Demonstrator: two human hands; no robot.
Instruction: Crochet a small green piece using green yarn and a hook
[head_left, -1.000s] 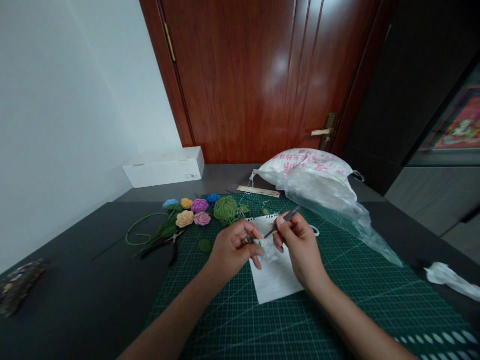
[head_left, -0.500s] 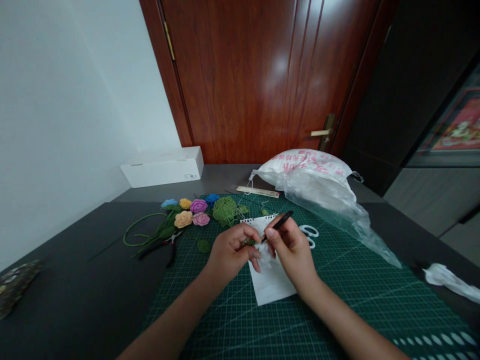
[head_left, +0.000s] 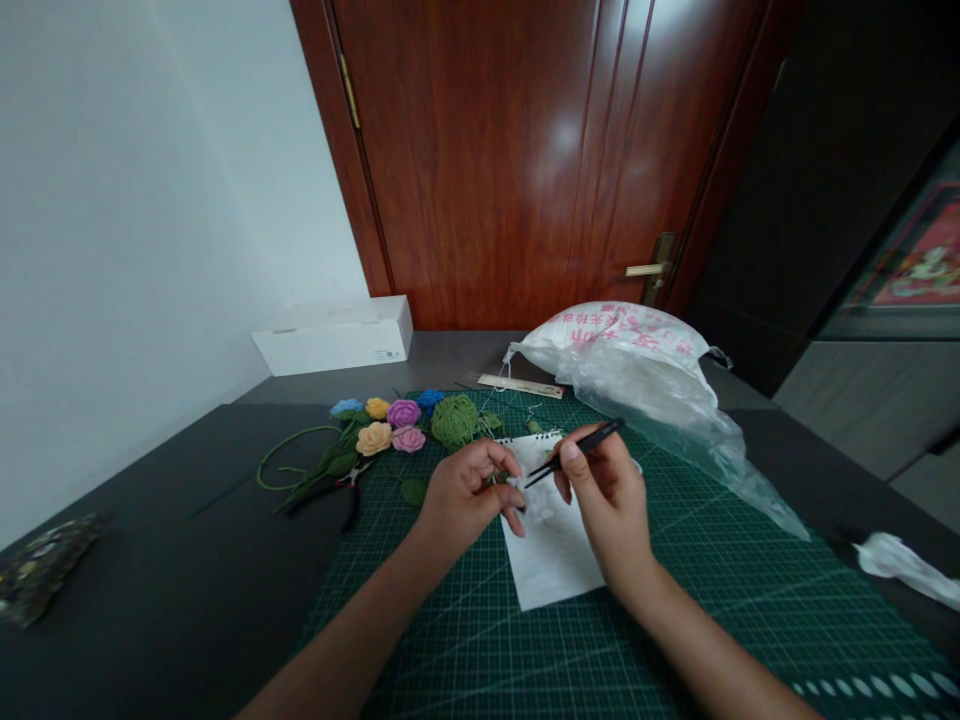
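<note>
We see the left hand [head_left: 466,492] pinching a small green-and-white tuft [head_left: 516,485] above a sheet of spiral-notebook paper [head_left: 553,560] on a green cutting mat [head_left: 720,610]; the right hand [head_left: 607,497] grips black tweezers [head_left: 579,450], tips just beside the tuft. We judge this fine work at the tuft; the next move calls for closing those tips precisely.

This looks like a room in a home set up for handicrafts: a varnished wooden interior door [head_left: 480,160] with a brass lever handle [head_left: 646,268] stands beside a plain white wall [head_left: 150,220]. A dark desk [head_left: 150,500] carries a green cutting mat [head_left: 735,600], crochet roses [head_left: 373,438] and a ball of green yarn [head_left: 454,421].
</note>
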